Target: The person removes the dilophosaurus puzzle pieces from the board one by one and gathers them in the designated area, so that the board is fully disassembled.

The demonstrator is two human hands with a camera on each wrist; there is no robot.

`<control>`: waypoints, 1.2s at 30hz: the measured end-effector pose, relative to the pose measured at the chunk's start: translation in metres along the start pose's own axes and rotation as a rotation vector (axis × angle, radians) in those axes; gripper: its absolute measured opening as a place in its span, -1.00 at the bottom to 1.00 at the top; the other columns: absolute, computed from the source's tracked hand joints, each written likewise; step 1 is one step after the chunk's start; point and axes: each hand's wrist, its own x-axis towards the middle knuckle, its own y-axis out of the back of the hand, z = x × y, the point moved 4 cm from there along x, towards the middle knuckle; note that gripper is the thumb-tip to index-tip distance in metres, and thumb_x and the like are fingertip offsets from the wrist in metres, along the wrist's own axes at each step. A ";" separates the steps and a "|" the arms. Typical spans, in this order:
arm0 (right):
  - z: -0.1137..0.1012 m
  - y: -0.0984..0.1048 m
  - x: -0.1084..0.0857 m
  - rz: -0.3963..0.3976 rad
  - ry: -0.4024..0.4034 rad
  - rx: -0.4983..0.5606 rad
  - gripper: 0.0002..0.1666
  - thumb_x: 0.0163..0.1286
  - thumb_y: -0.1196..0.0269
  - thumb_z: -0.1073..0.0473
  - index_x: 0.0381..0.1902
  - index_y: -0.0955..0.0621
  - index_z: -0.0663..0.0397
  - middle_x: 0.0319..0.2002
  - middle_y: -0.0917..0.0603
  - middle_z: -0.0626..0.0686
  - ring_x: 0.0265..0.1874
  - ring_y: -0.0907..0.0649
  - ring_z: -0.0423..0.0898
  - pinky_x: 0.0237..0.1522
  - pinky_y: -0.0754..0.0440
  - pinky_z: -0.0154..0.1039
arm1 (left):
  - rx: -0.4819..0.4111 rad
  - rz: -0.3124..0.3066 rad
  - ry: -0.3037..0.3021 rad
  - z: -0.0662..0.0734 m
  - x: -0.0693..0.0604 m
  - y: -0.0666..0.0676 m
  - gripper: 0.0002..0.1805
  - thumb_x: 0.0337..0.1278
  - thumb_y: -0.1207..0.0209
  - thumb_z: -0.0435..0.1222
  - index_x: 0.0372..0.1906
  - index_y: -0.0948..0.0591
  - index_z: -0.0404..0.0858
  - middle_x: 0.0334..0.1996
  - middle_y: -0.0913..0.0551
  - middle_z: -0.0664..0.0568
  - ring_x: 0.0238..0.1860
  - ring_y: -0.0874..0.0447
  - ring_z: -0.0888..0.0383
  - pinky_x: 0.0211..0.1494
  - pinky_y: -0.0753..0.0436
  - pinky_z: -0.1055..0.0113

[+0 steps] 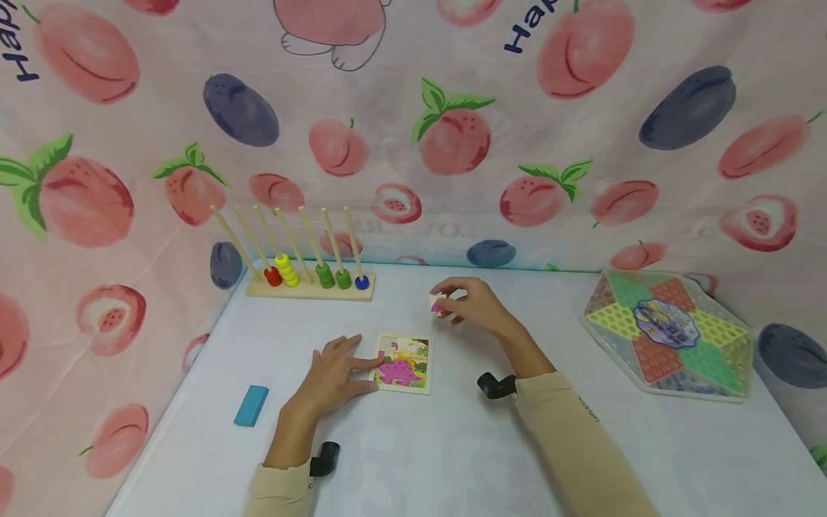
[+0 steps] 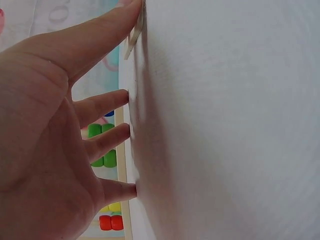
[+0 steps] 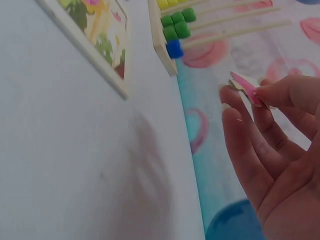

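A small square jigsaw puzzle (image 1: pixel 413 354) with a pink dinosaur picture in a pale frame lies on the white table. My left hand (image 1: pixel 332 377) rests at its left side with fingers spread, the index finger reaching onto the picture and the thumb at the lower left edge. In the left wrist view the other fingertips of that hand (image 2: pixel 45 130) touch the tabletop. Above the table, up and right of the frame, my right hand (image 1: pixel 477 305) pinches a pink and white puzzle piece (image 1: pixel 436 304); the right wrist view shows the piece (image 3: pixel 247 89) between thumb and fingers.
A wooden peg rack (image 1: pixel 310 289) with red, yellow, green and blue beads stands at the back left. A blue block (image 1: pixel 251 406) lies at the left. On the right sits a clear box (image 1: pixel 668 334) of coloured pieces. Behind the table hangs a fruit-print cloth (image 1: pixel 452 201).
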 end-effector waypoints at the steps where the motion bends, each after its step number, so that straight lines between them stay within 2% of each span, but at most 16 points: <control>1: 0.003 0.005 -0.002 0.018 0.003 -0.006 -0.71 0.46 -0.27 0.17 0.06 -0.70 0.15 -0.05 -0.69 0.20 -0.21 -0.80 0.24 -0.32 -0.81 -0.21 | -0.005 -0.003 0.003 0.000 0.000 0.000 -0.46 0.03 -0.47 0.01 0.19 -0.68 0.19 0.56 -0.32 -0.10 0.61 -0.10 -0.28 0.50 0.02 -0.57; 5: 0.014 0.020 -0.010 0.086 -0.013 -0.030 -0.77 0.46 -0.25 0.19 -0.03 -0.73 0.16 -0.07 -0.76 0.23 -0.23 -0.81 0.21 -0.36 -0.79 -0.23 | -0.006 0.004 -0.013 0.001 0.000 0.001 -0.46 0.02 -0.48 -0.01 0.19 -0.68 0.18 0.55 -0.34 -0.12 0.59 -0.12 -0.29 0.49 0.01 -0.59; 8: 0.021 0.025 -0.014 0.102 -0.045 -0.050 -0.76 0.41 -0.30 0.18 -0.04 -0.74 0.15 -0.05 -0.76 0.22 -0.29 -0.81 0.17 -0.37 -0.79 -0.22 | 0.003 0.019 -0.028 0.002 -0.001 0.002 -0.47 0.01 -0.48 -0.01 0.18 -0.70 0.16 0.53 -0.36 -0.13 0.58 -0.15 -0.30 0.46 -0.03 -0.60; 15: 0.041 0.021 -0.017 0.102 -0.106 -0.099 -0.71 0.35 -0.39 0.11 -0.01 -0.73 0.08 0.00 -0.72 0.19 -0.47 -0.77 -0.07 -0.40 -0.77 -0.21 | -0.002 0.031 -0.026 0.005 -0.002 0.005 -0.48 0.00 -0.49 -0.03 0.16 -0.71 0.12 0.52 -0.37 -0.15 0.57 -0.17 -0.30 0.45 -0.05 -0.61; 21: 0.055 0.016 -0.017 0.132 -0.150 -0.117 -0.69 0.30 -0.45 0.09 -0.05 -0.74 0.09 -0.05 -0.77 0.18 -0.62 -0.72 -0.15 -0.44 -0.74 -0.24 | -0.010 0.029 -0.022 0.003 -0.002 0.003 -0.48 0.01 -0.49 -0.03 0.16 -0.71 0.12 0.53 -0.36 -0.15 0.57 -0.15 -0.31 0.45 -0.03 -0.61; 26: 0.060 0.009 -0.021 0.129 -0.195 -0.092 -0.73 0.32 -0.43 0.16 -0.06 -0.74 0.14 -0.11 -0.79 0.17 -0.60 -0.71 -0.20 -0.47 -0.74 -0.27 | -0.030 0.022 -0.021 0.002 -0.001 0.002 -0.48 0.02 -0.49 -0.04 0.17 -0.70 0.10 0.53 -0.35 -0.16 0.58 -0.13 -0.32 0.45 0.00 -0.62; 29: 0.060 0.006 -0.022 0.126 -0.195 -0.096 -0.74 0.32 -0.42 0.17 -0.06 -0.74 0.14 -0.15 -0.79 0.16 -0.58 -0.71 -0.21 -0.46 -0.74 -0.28 | -0.037 0.020 -0.023 0.002 -0.001 0.002 -0.48 0.04 -0.48 -0.03 0.18 -0.70 0.11 0.54 -0.35 -0.15 0.58 -0.12 -0.32 0.45 0.01 -0.62; 36: 0.056 0.004 -0.019 0.125 -0.176 -0.184 -0.73 0.26 -0.47 0.13 -0.14 -0.75 0.15 -0.31 -0.82 0.09 -0.63 -0.66 -0.19 -0.49 -0.65 -0.30 | -0.025 0.007 -0.011 0.003 -0.001 0.002 -0.47 0.06 -0.46 -0.02 0.20 -0.68 0.14 0.54 -0.34 -0.14 0.59 -0.10 -0.30 0.47 0.01 -0.61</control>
